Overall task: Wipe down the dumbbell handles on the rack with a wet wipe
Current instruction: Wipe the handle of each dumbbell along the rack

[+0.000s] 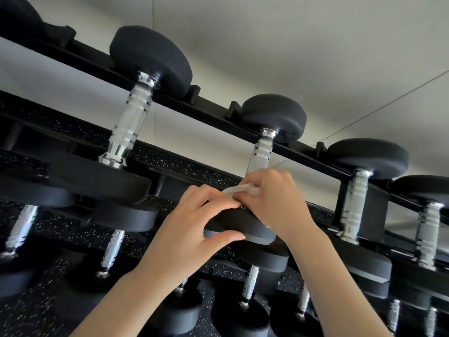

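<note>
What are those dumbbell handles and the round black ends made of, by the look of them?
The handle looks like chromed steel: bright, mirror-like, with a rougher knurled grip and smooth rings. The head looks like matte black rubber or urethane: dull, no glare, slightly grainy. What lies under that coating cannot be seen.

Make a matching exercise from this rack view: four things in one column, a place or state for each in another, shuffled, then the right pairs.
Things:
1. wet wipe
2. left hand
3. right hand
4. top-left dumbbell handle

Places or states:
A. bare chrome, untouched by either hand
B. thumb under the near black weight, fingers on top
C. wrapped at the lower end of the middle handle
D. white, pinched between both hands

Pairs: 1-D, 2-B, 3-C, 4-A
</note>
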Demonstrator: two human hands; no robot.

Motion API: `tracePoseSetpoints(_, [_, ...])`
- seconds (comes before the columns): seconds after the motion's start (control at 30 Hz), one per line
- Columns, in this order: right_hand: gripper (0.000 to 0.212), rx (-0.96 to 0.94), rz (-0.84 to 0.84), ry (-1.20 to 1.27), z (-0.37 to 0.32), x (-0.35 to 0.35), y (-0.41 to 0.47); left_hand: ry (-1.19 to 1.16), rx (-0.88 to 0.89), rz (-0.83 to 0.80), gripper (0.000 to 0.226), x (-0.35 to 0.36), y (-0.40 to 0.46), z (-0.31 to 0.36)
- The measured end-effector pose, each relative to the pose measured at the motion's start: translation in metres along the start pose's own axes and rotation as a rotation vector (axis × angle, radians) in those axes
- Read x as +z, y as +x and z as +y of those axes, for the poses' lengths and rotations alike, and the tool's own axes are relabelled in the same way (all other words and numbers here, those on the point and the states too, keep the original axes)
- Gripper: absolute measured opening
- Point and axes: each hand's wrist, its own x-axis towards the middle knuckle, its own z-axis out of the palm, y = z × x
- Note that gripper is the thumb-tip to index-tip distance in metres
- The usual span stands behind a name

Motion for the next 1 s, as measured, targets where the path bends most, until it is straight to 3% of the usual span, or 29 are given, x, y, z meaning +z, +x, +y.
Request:
tracePoseSetpoints(0.4, [0.019, -0.080, 0.031, -0.385, -0.016, -0.005, 0.014, 0.004, 0.009, 0.014, 0.039, 0.000, 0.001, -0.005])
tracePoseSetpoints(0.73, [0.019, -0.068, 0.374, -0.412, -0.007, -0.012, 0.054, 0.049, 0.035, -0.005, 0.040, -0.003, 0.003, -0.007])
tracePoseSetpoints(0.87, [0.019, -0.049, 0.662, -0.364, 0.001, -0.004, 0.064, 0.050, 0.047, -0.008, 0.040, -0.003, 0.003, -0.007])
tracePoseSetpoints(1.0, [0.015, -0.024, 0.769, -0.202, 0.007, 0.004, 0.060, 0.057, 0.052, -0.023, 0.040, -0.004, 0.004, -0.007])
